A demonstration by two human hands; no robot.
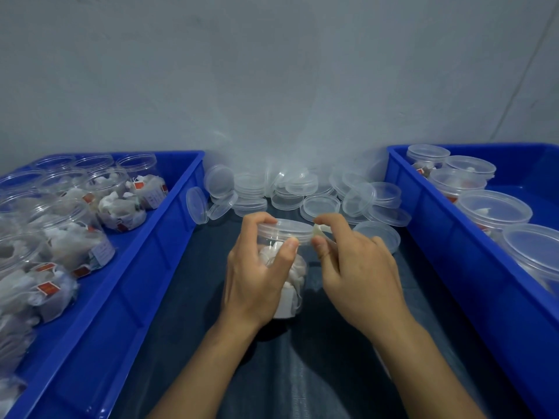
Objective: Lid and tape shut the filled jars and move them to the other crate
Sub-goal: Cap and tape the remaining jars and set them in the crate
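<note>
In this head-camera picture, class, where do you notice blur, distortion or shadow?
Head view: the wide lens bows the right crate and left crate outward; the left crate's jars smear at the edge; the jar held by the left hand stays sharp; a soft shadow lies under the wrists.

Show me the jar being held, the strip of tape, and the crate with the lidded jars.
jar [287, 276], head view, clear side wall below the lid.
strip of tape [318, 229], head view, the pinched end by the lid.
crate [429, 207], head view, blue left wall.
</note>
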